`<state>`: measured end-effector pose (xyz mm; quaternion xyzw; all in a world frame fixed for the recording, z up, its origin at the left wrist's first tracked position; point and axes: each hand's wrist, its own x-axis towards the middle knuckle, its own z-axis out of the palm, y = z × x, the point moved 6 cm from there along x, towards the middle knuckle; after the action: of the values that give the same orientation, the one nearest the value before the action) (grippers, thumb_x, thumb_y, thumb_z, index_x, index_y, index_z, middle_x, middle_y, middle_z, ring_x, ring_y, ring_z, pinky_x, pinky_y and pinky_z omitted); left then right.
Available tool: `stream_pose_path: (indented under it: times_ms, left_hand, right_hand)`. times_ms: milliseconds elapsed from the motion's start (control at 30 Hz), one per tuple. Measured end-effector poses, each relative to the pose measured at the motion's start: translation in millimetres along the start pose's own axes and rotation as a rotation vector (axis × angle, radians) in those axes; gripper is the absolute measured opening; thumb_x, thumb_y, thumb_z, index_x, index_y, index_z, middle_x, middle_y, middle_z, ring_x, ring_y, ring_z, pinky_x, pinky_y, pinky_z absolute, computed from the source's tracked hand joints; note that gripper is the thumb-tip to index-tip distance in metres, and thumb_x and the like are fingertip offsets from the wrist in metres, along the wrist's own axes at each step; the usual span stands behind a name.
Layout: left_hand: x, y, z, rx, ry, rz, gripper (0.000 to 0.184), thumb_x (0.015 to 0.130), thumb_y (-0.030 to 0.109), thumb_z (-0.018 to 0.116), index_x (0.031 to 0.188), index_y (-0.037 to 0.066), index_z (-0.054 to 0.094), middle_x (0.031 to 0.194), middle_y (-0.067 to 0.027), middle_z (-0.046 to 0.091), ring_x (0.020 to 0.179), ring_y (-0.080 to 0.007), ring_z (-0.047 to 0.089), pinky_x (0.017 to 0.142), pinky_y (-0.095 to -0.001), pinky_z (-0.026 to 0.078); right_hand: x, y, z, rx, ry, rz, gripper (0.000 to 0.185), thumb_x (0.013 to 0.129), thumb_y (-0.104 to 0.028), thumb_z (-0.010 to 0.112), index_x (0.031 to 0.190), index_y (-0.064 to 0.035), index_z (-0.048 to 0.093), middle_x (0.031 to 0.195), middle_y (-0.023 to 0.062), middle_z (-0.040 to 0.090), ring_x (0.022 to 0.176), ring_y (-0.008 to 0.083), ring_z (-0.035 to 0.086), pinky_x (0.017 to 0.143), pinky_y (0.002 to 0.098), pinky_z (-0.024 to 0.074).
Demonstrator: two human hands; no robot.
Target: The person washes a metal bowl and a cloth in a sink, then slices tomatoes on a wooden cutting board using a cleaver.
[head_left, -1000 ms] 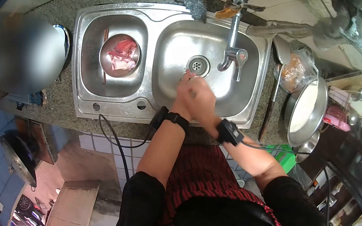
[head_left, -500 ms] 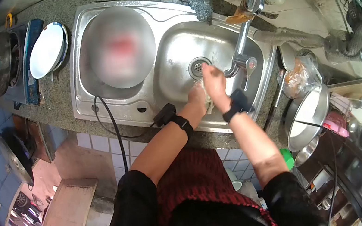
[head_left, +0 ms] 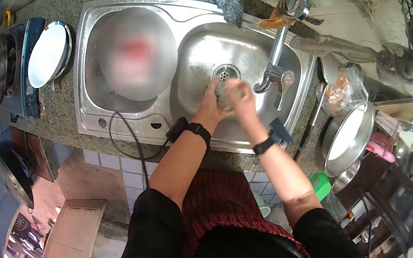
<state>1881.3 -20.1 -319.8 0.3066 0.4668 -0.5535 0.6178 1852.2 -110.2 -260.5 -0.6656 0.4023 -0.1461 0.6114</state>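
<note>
Both hands are over the right sink basin, close to its drain. My left hand is closed round a bunched, grey-green thing that looks soft, perhaps a cloth; its exact kind is not clear. Pressed against the same thing from the right is my right hand, its fingers curled and somewhat blurred by motion. The tap reaches over the basin just right of my hands, and I cannot make out water running from it.
In the left basin sits a round, blurred-out thing with a red patch. White plates lie on the counter further left. A dark scrubber rests behind the sink. On the right are a plastic bag and a metal bowl.
My hands have shifted slightly left and drawn a little apart, so the grey-green thing shows more. The pale strip that hung below them is no longer visible. The view has shifted slightly.
</note>
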Motion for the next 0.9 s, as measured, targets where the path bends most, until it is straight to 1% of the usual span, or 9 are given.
stream_pose_path:
  times_ms: [67,233,333,467,567,633,700,800,900]
  left_hand:
    - [33,-9,-13,0.048,-0.271,0.016,0.037,0.092,0.044,0.050,0.101,0.009,0.057,0.092,-0.0074,0.060,0.079,-0.0168,0.059,0.069,-0.0276,0.050]
    - [100,-44,-43,-0.121,-0.472,-0.057,0.030,0.087,0.034,0.059,0.100,0.007,0.057,0.090,-0.0073,0.058,0.075,-0.0187,0.056,0.069,-0.0340,0.048]
    - [79,-28,-26,0.107,0.138,0.348,0.036,0.089,0.044,0.054,0.096,0.008,0.058,0.092,-0.0071,0.059,0.074,-0.0185,0.056,0.067,-0.0319,0.047]
    - [60,-13,-18,0.252,-0.079,0.061,0.044,0.089,0.049,0.052,0.101,0.008,0.059,0.096,-0.0079,0.060,0.086,-0.0200,0.055,0.077,-0.0319,0.045]
    - [61,-33,-11,0.194,-0.086,-0.025,0.050,0.089,0.053,0.048,0.107,0.007,0.058,0.099,-0.0077,0.060,0.092,-0.0205,0.054,0.084,-0.0338,0.043]
    - [90,-38,-22,0.138,0.129,0.302,0.040,0.094,0.045,0.044,0.100,0.006,0.053,0.090,-0.0085,0.056,0.079,-0.0175,0.053,0.073,-0.0332,0.045]
    - [105,-22,-32,0.363,0.027,0.745,0.047,0.094,0.049,0.040,0.105,0.005,0.053,0.097,-0.0097,0.057,0.088,-0.0190,0.054,0.077,-0.0343,0.045]
    - [17,16,1,0.792,0.299,0.172,0.047,0.098,0.046,0.035,0.111,0.006,0.055,0.110,-0.0090,0.059,0.095,-0.0196,0.057,0.081,-0.0340,0.046]
    - [25,-7,8,0.058,0.019,0.148,0.040,0.098,0.044,0.037,0.101,0.012,0.059,0.091,-0.0044,0.063,0.085,-0.0172,0.059,0.070,-0.0333,0.049]
  right_hand:
    - [-31,-22,16,-0.241,-0.135,-0.266,0.014,0.087,-0.017,0.062,0.090,-0.0031,0.062,0.085,0.0055,0.058,0.080,0.0130,0.052,0.074,0.0308,0.0463]
    - [9,-5,14,-0.425,-0.137,0.046,0.030,0.089,-0.019,0.059,0.071,0.0042,0.053,0.064,0.0177,0.050,0.058,0.0246,0.049,0.068,0.0375,0.0447]
    - [21,17,6,-0.611,-0.028,0.024,0.024,0.091,-0.017,0.055,0.076,0.0024,0.058,0.065,0.0173,0.052,0.057,0.0287,0.052,0.061,0.0373,0.0444]
    - [-30,-26,27,-0.619,-0.100,-0.398,0.023,0.092,-0.013,0.052,0.078,0.0020,0.061,0.065,0.0135,0.057,0.060,0.0290,0.056,0.053,0.0371,0.0435]
    - [9,23,8,-0.537,-0.126,-0.094,0.036,0.096,-0.021,0.048,0.073,0.0047,0.058,0.065,0.0144,0.057,0.061,0.0267,0.055,0.059,0.0375,0.0440]
    - [42,55,-10,-0.382,-0.053,0.382,0.038,0.098,-0.025,0.045,0.075,0.0045,0.055,0.068,0.0114,0.056,0.066,0.0183,0.050,0.063,0.0349,0.0433]
    - [28,37,2,-0.421,0.026,0.170,0.038,0.098,-0.027,0.041,0.080,0.0037,0.053,0.073,0.0155,0.057,0.069,0.0255,0.053,0.065,0.0375,0.0443]
    - [1,19,20,-0.426,-0.054,0.125,0.033,0.099,-0.027,0.040,0.090,0.0026,0.050,0.080,0.0210,0.056,0.073,0.0337,0.054,0.073,0.0409,0.0448]
    - [18,42,3,-0.411,0.053,-0.158,0.014,0.095,-0.011,0.047,0.096,0.0016,0.054,0.087,0.0153,0.060,0.074,0.0211,0.054,0.071,0.0332,0.0463]
